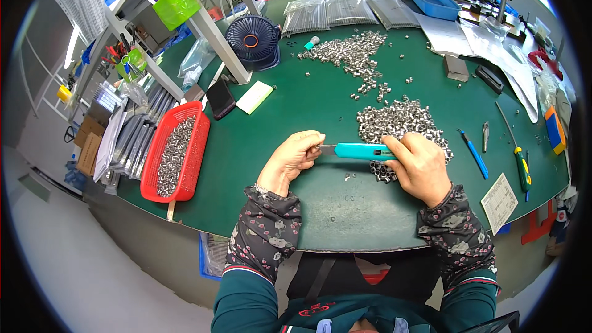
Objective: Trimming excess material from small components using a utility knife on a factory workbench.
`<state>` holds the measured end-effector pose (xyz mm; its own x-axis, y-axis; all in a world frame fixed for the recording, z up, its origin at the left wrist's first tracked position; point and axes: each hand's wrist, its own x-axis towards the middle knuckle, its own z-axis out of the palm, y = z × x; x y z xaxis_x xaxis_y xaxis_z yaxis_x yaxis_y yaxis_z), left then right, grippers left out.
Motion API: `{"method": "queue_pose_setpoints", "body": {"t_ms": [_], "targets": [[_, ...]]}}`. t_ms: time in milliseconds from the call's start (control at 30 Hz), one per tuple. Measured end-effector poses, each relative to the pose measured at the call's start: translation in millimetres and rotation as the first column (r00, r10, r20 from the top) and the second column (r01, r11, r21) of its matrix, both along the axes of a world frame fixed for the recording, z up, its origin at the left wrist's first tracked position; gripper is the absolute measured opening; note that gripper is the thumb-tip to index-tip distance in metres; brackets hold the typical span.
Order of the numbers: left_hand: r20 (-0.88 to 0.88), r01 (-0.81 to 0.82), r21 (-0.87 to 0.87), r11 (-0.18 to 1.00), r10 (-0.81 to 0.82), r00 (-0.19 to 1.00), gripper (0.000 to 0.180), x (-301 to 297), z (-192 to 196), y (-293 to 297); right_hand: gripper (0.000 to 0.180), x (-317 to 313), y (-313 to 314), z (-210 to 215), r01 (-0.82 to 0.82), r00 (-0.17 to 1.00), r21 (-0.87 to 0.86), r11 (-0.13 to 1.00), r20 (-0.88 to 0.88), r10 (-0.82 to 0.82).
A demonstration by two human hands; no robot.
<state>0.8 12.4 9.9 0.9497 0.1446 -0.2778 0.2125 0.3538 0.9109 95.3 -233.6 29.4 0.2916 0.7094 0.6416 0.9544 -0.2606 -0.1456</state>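
Observation:
My right hand (420,165) is wrapped round a teal utility knife (361,151), its blade (328,149) out and pointing left. The blade's tip meets the fingertips of my left hand (292,157), whose thumb and forefinger are pinched together. Whatever sits in that pinch is too small and too covered to make out. Just beyond my right hand lies a dense heap of small metal rings (394,120), partly hidden by the hand and the knife. A few tiny specks show on the green tabletop (333,209) below the knife.
On the left stands a red basket (200,154) of small metal parts, near a phone (220,97), a notepad (254,97) and a fan (251,40). More rings (348,52) spread farther back. To the right lie a blue-handled tool (475,155), a screwdriver (523,169) and a printed card (499,202).

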Motion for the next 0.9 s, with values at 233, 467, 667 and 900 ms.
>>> {"method": "queue_pose_setpoints", "body": {"t_ms": [233, 467, 667, 900], "targets": [[-0.053, 0.053, -0.029, 0.998, -0.054, 0.997, 0.022, -0.1, -0.7, 3.3, 0.042, 2.9, 1.2, 6.4, 0.008, 0.989, 0.019, 1.000, 0.147, -0.011], [0.002, 0.048, -0.036, 0.998, -0.048, 0.999, 0.024, 1.9, -0.7, 1.8, 0.039, 5.7, 1.6, 5.5, 0.022, 0.969, 0.076, 0.997, 0.244, -0.040], [0.238, -0.106, -0.189, 0.976, 0.150, 0.960, 0.019, 3.0, -9.1, -1.2, 0.032, 1.8, 0.5, -4.3, 0.015, 0.987, 0.120, 0.993, -0.159, 0.004], [0.404, -0.078, -0.278, 0.957, 0.190, 0.895, 0.012, 5.9, -11.1, -2.7, 0.030, 6.1, 1.9, -18.4, -0.033, 0.859, 0.116, 0.993, -0.504, 0.087]]}}
